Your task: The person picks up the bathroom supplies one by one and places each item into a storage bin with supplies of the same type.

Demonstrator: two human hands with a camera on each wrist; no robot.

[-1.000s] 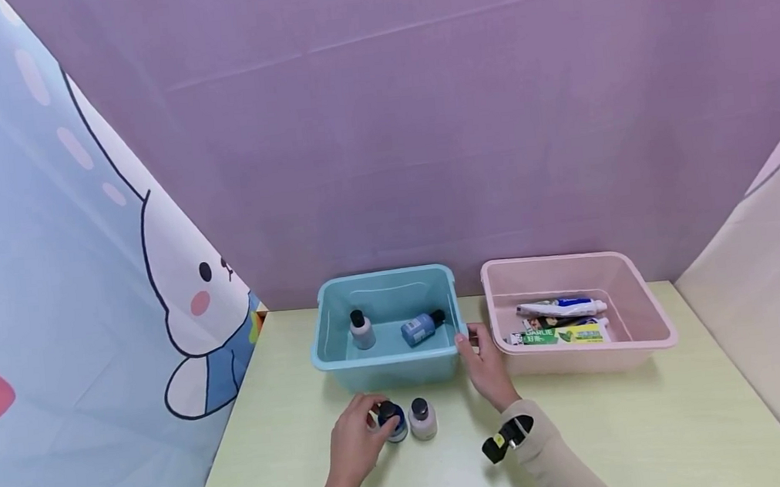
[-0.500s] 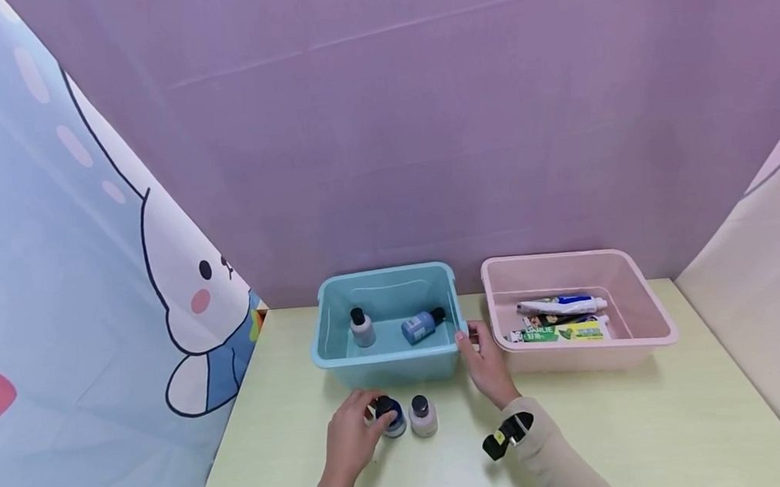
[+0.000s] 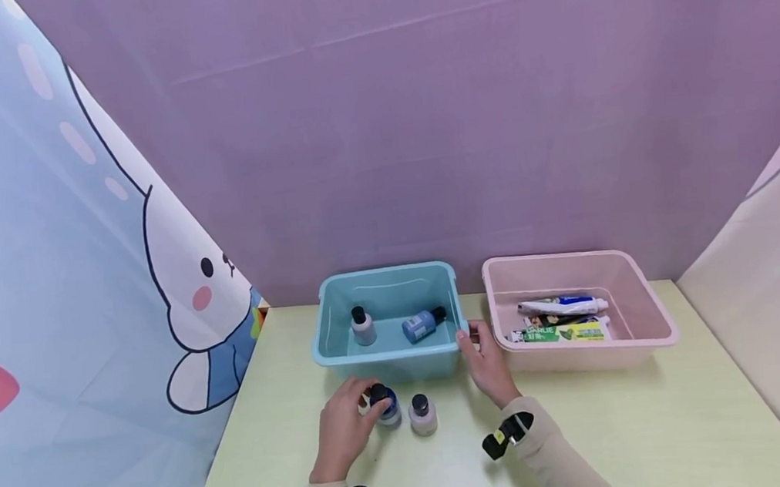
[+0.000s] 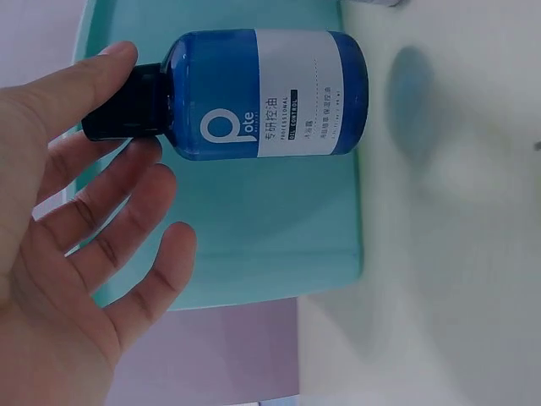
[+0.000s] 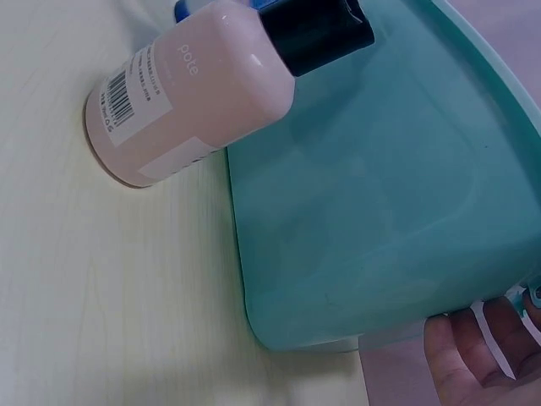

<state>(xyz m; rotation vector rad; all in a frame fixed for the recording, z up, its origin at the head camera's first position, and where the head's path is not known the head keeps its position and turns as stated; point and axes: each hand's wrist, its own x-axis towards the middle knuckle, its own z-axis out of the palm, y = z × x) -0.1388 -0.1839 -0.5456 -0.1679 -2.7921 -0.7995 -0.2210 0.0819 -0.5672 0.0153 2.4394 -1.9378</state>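
My left hand (image 3: 343, 427) pinches the black cap of a small blue body wash bottle (image 4: 228, 93) between thumb and fingers. In the left wrist view its base is clear of the table, with a shadow beyond it. The other fingers spread loosely below. Just right of it stands a pale pink bottle (image 5: 190, 93) with a black cap, upright on the table. My right hand (image 3: 490, 366) grips the right rim of the teal bin (image 3: 387, 369), thumb outside. Inside that bin, a pale lilac bottle (image 3: 364, 331) stands and a blue bottle (image 3: 420, 326) lies on its side.
A pink bin (image 3: 581, 358) stands to the right, a narrow gap from the teal one. It holds several toothpaste tubes (image 3: 563, 307). Behind both bins a purple cloth (image 3: 422, 132) hangs at the back edge of the light table (image 3: 629, 424).
My left hand has moved slightly forward and left, lifting the blue bottle away from the pale pink one toward the teal bin. The right hand has stayed on the bin's rim.
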